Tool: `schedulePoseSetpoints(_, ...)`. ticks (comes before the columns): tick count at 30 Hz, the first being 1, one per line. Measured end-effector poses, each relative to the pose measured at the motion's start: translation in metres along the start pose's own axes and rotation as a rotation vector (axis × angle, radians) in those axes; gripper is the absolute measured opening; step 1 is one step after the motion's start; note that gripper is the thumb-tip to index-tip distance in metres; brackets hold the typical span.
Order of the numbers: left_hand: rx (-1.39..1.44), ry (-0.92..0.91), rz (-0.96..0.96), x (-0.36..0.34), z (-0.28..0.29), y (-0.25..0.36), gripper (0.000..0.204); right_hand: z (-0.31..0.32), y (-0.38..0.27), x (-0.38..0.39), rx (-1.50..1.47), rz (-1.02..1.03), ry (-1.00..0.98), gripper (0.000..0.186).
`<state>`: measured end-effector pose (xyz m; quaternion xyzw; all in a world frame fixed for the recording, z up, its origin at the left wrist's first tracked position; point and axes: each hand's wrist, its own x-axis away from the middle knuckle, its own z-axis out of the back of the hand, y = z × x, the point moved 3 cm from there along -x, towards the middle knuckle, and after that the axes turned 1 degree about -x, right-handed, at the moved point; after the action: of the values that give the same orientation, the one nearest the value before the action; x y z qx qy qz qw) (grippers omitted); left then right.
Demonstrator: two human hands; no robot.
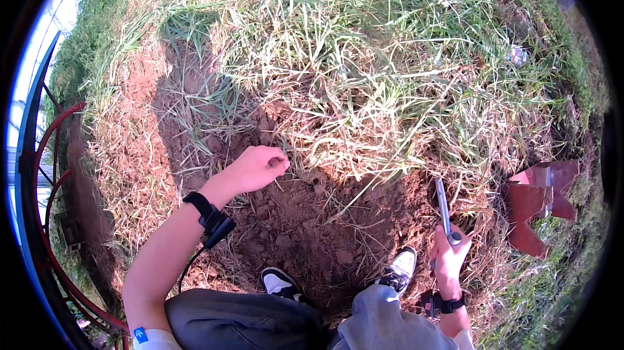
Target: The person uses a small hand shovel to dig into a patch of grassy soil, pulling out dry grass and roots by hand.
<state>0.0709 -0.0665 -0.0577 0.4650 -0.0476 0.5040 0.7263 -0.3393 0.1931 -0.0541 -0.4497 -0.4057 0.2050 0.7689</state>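
Note:
My left hand (263, 167) is over the border between the bare brown soil (286, 226) and the grass. Its fingers are curled together, and whatever may be inside them is hidden. On the right, my right hand (450, 258) is wrapped round a tool with a grey metal tubular handle (443, 204). From my fist the handle slants forward into dry grass, where the far end of the tool is hidden. Cut or flattened grass (338, 96), part green and part straw-coloured, covers the ground ahead of both hands.
Beneath me, my left shoe (281, 282) and right shoe (400, 269) stand on the soil. A red, bent, sheet-like piece (536, 200) lies at the right. Red curved metal bars (49, 220) rise along the left edge. A crumpled shiny scrap (517, 55) lies farther off.

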Motion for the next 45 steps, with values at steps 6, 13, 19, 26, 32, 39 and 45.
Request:
schedulePoseSetpoints(6, -0.016, -0.016, 0.007, 0.003, -0.006, -0.002, 0.023, 0.038, -0.099, -0.038, 0.134, -0.16, -0.192, 0.034)
schedulePoseSetpoints(13, 0.042, -0.052, -0.026, 0.0, -0.013, 0.02, 0.023, 0.056, -0.218, -0.107, 0.421, -0.34, -0.306, 0.032)
schedulePoseSetpoints(19, -0.115, -0.022, 0.061, 0.03, 0.0, 0.011, 0.024, 0.024, -0.237, -0.148, 0.625, -0.304, -0.399, 0.036)
schedulePoseSetpoints(26, -0.04, -0.058, -0.029, 0.017, -0.013, 0.003, 0.022, 0.082, -0.153, -0.06, 0.526, -0.103, -0.372, 0.024)
schedulePoseSetpoints(32, 0.0, -0.047, 0.092, 0.024, 0.0, -0.004, 0.024, 0.141, -0.037, 0.062, 0.701, 0.098, -0.23, 0.027)
schedulePoseSetpoints(39, 0.065, -0.041, 0.055, 0.004, -0.002, -0.014, 0.025, 0.002, -0.016, 0.015, 0.445, 0.214, -0.232, 0.018)
schedulePoseSetpoints(45, -0.007, -0.074, 0.103, 0.019, -0.001, 0.001, 0.023, -0.043, -0.112, -0.018, 0.303, -0.048, -0.397, 0.038)
